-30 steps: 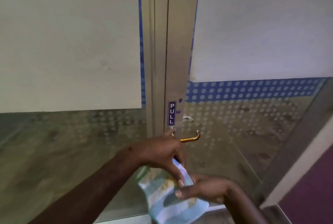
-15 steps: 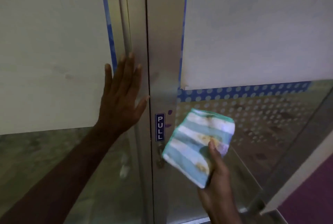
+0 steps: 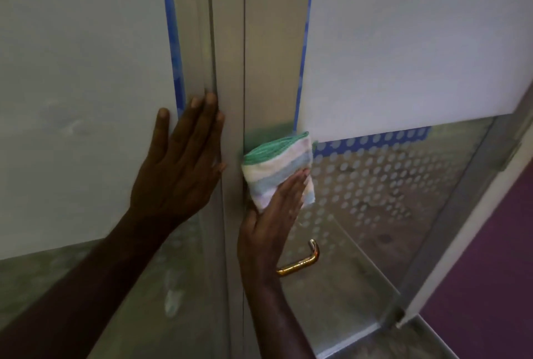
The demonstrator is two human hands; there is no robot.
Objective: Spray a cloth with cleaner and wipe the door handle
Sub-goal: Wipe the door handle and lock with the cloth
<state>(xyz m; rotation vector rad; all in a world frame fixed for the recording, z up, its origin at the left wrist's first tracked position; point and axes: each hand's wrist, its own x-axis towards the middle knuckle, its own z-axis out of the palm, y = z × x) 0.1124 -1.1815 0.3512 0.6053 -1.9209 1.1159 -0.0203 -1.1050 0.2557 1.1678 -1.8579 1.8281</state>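
A folded striped cloth (image 3: 274, 168), green, white and pale blue, is pressed flat against the metal door frame (image 3: 271, 70) by my right hand (image 3: 274, 223), palm on the cloth, fingers straight. The cloth covers the spot where the PULL sign was. Below my right hand a brass door handle (image 3: 302, 260) sticks out from the frame, untouched. My left hand (image 3: 178, 168) lies flat with fingers apart against the left panel and the frame's edge. No spray bottle is in view.
Frosted glass panels (image 3: 403, 41) with blue edge strips fill both sides; lower down the glass is clear with a dot pattern (image 3: 369, 179). A metal door edge (image 3: 461, 214) runs diagonally at right, with purple floor (image 3: 496, 272) beyond it.
My right hand went from holding the cloth up in front of the door to pressing it flat on the frame, higher than before. My left hand stays flat on the left panel.
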